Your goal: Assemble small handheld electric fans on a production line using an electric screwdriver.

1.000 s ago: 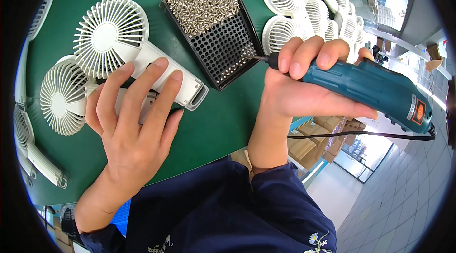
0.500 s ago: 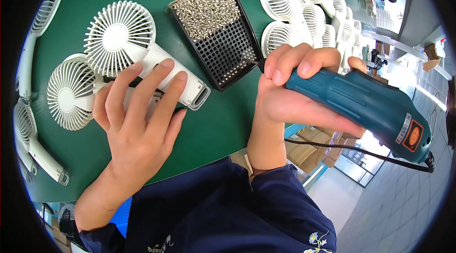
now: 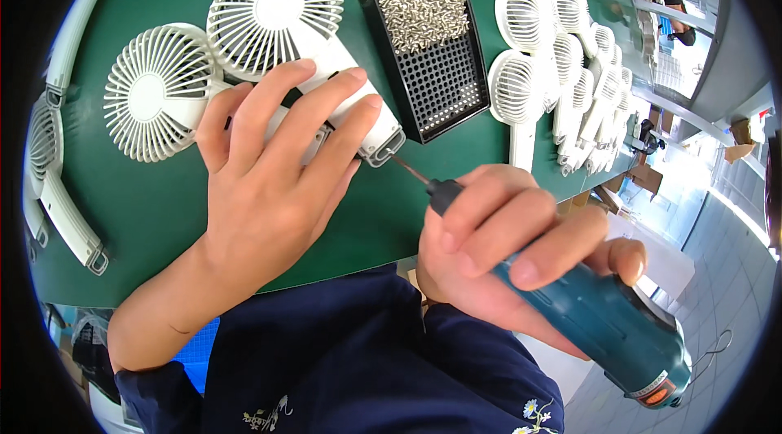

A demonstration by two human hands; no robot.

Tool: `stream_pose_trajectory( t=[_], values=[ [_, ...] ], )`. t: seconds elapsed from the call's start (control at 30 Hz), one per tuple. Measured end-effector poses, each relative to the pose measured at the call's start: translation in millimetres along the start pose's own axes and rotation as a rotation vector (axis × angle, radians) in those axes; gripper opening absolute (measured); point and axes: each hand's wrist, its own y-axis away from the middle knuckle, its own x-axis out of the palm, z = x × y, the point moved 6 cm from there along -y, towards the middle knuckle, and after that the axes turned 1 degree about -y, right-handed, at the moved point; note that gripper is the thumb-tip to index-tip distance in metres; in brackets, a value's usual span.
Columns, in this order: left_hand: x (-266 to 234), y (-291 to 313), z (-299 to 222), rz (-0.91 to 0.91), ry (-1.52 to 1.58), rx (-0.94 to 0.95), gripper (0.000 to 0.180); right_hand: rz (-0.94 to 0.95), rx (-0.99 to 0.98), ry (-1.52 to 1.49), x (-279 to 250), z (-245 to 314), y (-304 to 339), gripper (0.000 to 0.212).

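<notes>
My left hand (image 3: 273,165) lies over the handles of two white handheld fans, its fingers curled down onto them. The upper fan (image 3: 281,6) points its handle toward my right hand, with a grey metal loop at the end. The lower fan (image 3: 147,98) lies beside it, its handle mostly hidden under my palm. My right hand (image 3: 505,247) grips a teal electric screwdriver (image 3: 611,332). Its thin bit reaches the loop end of the upper fan's handle; whether a screw sits on the tip I cannot make out.
Beyond the handle end stands a black tray (image 3: 415,88) with a perforated plate and a heap of silver screws (image 3: 423,10). Several white fans (image 3: 521,19) are piled at the right, and more (image 3: 73,218) line the left edge of the green table (image 3: 342,238).
The screwdriver has come away from the screw tray, down and left to the handle end of the upper fan. My left hand stays on the fans. The whole view has shifted.
</notes>
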Motion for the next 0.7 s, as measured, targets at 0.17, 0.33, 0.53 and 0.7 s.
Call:
stream_pose_trajectory(
  t=[0.17,0.33,0.53,0.7],
  values=[
    [1.2,2.4,0.2,-0.026,0.005,-0.011,0.052,-0.057,0.1,-0.039,5.5,-5.3,9.2,0.043],
    [0.7,3.4,-0.9,-0.037,0.014,-0.008,0.049,-0.079,0.024,-0.019,5.2,-15.6,12.0,0.043],
    [1.7,2.2,0.3,-0.035,0.002,0.007,0.05,0.006,0.022,0.021,7.4,-18.0,8.7,0.046],
    [-3.1,-3.6,0.7,-0.043,0.024,-0.007,0.044,-0.196,-0.11,-0.108,-2.9,-6.1,8.8,0.061]
  ],
)
